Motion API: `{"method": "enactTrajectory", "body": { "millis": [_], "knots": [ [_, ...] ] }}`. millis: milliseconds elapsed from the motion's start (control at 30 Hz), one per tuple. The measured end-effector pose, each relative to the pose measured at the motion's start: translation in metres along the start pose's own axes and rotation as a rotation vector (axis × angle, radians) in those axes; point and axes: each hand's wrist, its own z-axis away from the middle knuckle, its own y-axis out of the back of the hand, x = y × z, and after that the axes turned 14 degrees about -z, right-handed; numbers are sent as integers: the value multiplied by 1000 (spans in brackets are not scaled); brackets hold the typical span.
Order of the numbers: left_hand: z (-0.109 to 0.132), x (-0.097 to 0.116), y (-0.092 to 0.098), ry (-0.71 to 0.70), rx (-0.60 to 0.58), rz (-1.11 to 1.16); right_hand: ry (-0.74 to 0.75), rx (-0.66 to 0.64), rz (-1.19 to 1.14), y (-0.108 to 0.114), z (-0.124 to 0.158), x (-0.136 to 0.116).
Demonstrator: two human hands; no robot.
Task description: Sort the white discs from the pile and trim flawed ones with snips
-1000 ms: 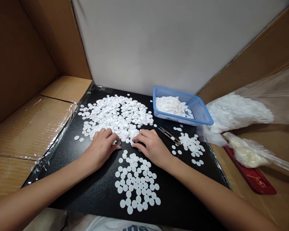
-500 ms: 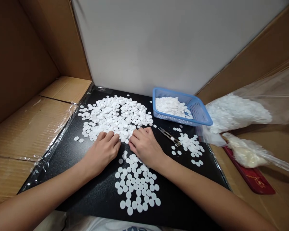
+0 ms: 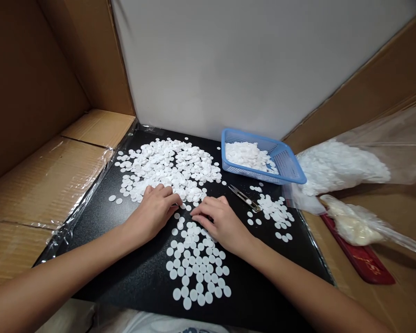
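White discs (image 3: 159, 157) heaped far on black table (image 3: 97, 217); your right hand (image 3: 225, 224) just uncurled, fingers parted, apart from left hand (image 3: 156, 209), baring discs between; left's hold unclear.

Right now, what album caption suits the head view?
Left hand and right hand among white discs, blue basket beyond.

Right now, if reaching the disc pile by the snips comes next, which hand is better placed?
Probably the right hand: it is nearer that disc pile, while the left hand is farther away.
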Motion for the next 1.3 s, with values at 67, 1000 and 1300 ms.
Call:
{"method": "enactTrajectory", "body": {
  "millis": [67, 1000, 1300],
  "knots": [
    [-5, -1, 0, -27, -5, -14, 15, 54, 65, 0, -5, 4],
    [-4, -10, 0, -50, 81, 32, 87, 31, 106, 4, 1, 10],
    [27, -4, 7, -188, 164, -14, 74, -30, -15, 12, 10, 8]
  ]
}}
